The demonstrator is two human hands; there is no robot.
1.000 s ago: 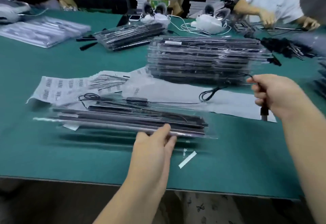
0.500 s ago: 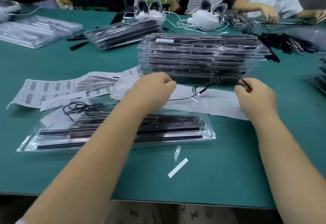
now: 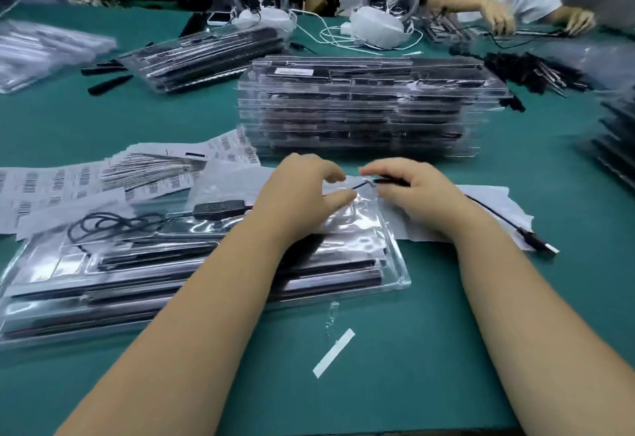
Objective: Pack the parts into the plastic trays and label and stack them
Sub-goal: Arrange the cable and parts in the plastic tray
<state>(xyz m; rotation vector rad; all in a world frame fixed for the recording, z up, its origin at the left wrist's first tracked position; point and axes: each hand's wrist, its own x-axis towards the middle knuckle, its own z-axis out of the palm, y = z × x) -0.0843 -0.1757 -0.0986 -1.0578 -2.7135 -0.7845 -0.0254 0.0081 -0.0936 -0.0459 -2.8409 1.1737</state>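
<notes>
A clear plastic tray filled with long black parts lies in front of me on the green table. A thin black cable with an inline controller runs across the tray's far edge and ends in a plug at the right. My left hand pinches the cable over the tray's far right corner. My right hand grips the same cable just to the right of it. A tall stack of filled trays stands behind my hands.
Barcode label sheets lie at the left, white paper under my right hand. A loose white strip lies near the table's front edge. More tray piles sit at the back left and right edge. Another person works at the far right.
The tray came down flat on the table after my left hand let it go. Both hands came together over its far right corner, and the cable's plug now trails to the right.
</notes>
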